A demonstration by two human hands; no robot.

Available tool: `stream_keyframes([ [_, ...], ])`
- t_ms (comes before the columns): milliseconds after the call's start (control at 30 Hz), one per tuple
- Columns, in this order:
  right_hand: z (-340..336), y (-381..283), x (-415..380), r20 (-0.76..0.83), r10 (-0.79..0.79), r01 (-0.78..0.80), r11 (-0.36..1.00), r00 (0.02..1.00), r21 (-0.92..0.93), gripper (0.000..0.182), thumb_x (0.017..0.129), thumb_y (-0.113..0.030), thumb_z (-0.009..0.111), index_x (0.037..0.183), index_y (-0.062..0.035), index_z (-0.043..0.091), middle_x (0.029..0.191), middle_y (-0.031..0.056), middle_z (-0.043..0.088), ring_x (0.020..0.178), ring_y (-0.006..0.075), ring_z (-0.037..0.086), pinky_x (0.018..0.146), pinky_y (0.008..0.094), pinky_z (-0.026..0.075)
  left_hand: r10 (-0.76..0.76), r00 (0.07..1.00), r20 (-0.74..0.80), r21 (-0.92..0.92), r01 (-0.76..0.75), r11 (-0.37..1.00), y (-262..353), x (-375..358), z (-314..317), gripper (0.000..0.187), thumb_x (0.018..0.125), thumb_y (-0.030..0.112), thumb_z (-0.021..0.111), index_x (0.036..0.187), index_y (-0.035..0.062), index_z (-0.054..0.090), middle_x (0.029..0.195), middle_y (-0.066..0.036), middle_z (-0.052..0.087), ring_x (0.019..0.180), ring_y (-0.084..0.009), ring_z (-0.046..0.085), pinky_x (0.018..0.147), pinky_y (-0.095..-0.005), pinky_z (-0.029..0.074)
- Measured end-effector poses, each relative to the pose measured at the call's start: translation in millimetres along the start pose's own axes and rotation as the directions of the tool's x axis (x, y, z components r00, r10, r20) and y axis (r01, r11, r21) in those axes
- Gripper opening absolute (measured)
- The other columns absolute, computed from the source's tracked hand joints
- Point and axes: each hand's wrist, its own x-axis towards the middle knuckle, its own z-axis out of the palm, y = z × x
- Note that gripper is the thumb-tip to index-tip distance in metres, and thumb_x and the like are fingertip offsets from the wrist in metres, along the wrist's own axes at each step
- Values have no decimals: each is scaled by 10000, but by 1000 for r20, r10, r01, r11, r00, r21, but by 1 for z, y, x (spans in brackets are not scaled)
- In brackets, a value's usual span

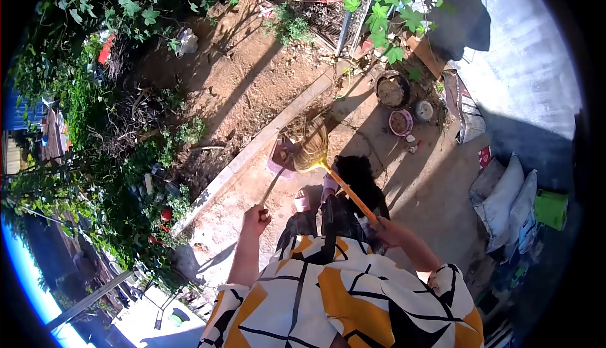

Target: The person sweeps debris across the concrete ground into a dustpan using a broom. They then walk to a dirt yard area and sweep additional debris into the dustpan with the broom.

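My left hand [255, 220] is closed round the thin handle of a pink dustpan [281, 159], which rests on the concrete near the low curb with some debris in it. In my right hand [386, 231] is the orange handle of a broom [349, 191]. The broom's straw-coloured bristles [312, 149] are just right of the dustpan, seeming to overlap its edge. A black furry animal [358, 177] is beside my feet, partly behind the broom handle.
A concrete curb [278, 123] runs diagonally beside bare soil. A dark round pot [392, 89], a pink bowl [401, 123] and a metal bowl [423, 111] stand ahead on the right. Filled sacks [502, 193] and a green container [552, 209] lie far right. Leafy plants grow on the left.
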Motion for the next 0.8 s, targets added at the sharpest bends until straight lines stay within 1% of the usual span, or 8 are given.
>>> stream_keyframes([
  [33, 1, 9, -8, 64, -6, -5, 983, 998, 182, 608, 727, -75, 498, 1264, -162, 226, 525, 29, 457, 387, 92, 436, 354, 221, 381, 4, 1000, -11, -16, -4, 1000, -2, -2, -1, 44, 742, 65, 456, 713, 31, 454, 613, -72, 483, 410, -108, 381, 479, -296, 427],
  [300, 16, -1, -9, -64, -102, 120, 865, 993, 487, 625, 735, -23, 466, 1279, -198, 213, 517, 23, 420, 369, 92, 399, 316, 217, 318, -6, 1000, -12, -86, 5, 996, -17, -4, -15, 73, 742, 90, 491, 742, 23, 462, 642, -90, 500, 404, -117, 380, 471, -289, 426],
  [367, 9, -28, 16, -120, -95, 152, 685, 988, 712, 607, 738, -5, 449, 1264, -188, 208, 518, 25, 411, 362, 101, 400, 297, 222, 309, 4, 1000, -23, -81, -6, 997, -17, -8, -14, 73, 737, 90, 495, 744, 25, 464, 643, -92, 500, 401, -117, 378, 474, -288, 424],
  [533, 6, -70, 119, -197, -107, 191, 858, 974, 477, 553, 729, -29, 443, 1223, -138, 220, 602, 68, 465, 416, 136, 446, 334, 252, 366, -8, 1000, -14, -90, 7, 996, -14, -5, -7, 64, 748, 94, 476, 742, 34, 454, 632, -78, 495, 413, -108, 389, 463, -288, 415],
  [600, 9, -76, 117, -296, -103, 113, 993, 949, 15, 572, 710, -48, 451, 1216, -93, 188, 670, 141, 519, 467, 206, 510, 399, 296, 429, -11, 1000, -21, -133, 8, 991, -10, -5, 1, 65, 745, 92, 475, 743, 33, 448, 625, -76, 494, 412, -109, 390, 461, -289, 417],
  [667, 4, -34, 130, -245, -91, 70, 993, 965, -95, 595, 693, -58, 452, 1215, -63, 166, 744, 201, 535, 524, 260, 544, 449, 326, 455, -10, 1000, -11, -137, 9, 991, -9, -3, 7, 61, 746, 89, 471, 745, 35, 444, 626, -75, 493, 411, -107, 390, 462, -288, 421],
  [733, 2, 1, 126, -158, -264, 177, 890, 952, -420, 648, 690, -61, 445, 1244, -78, 107, 727, 199, 532, 500, 261, 537, 417, 334, 441, 16, 1000, 1, -95, -16, 995, -10, -5, 9, 74, 739, 85, 460, 719, 15, 446, 641, -102, 494, 406, -119, 381, 480, -293, 415],
  [800, -2, 0, 95, -88, -205, 159, 916, 975, -368, 647, 692, -65, 458, 1248, -82, 126, 680, 173, 523, 471, 236, 520, 396, 321, 426, 28, 999, 18, -114, -26, 993, -12, -4, 8, 70, 742, 88, 461, 728, 21, 448, 636, -96, 492, 409, -119, 383, 476, -293, 417],
])
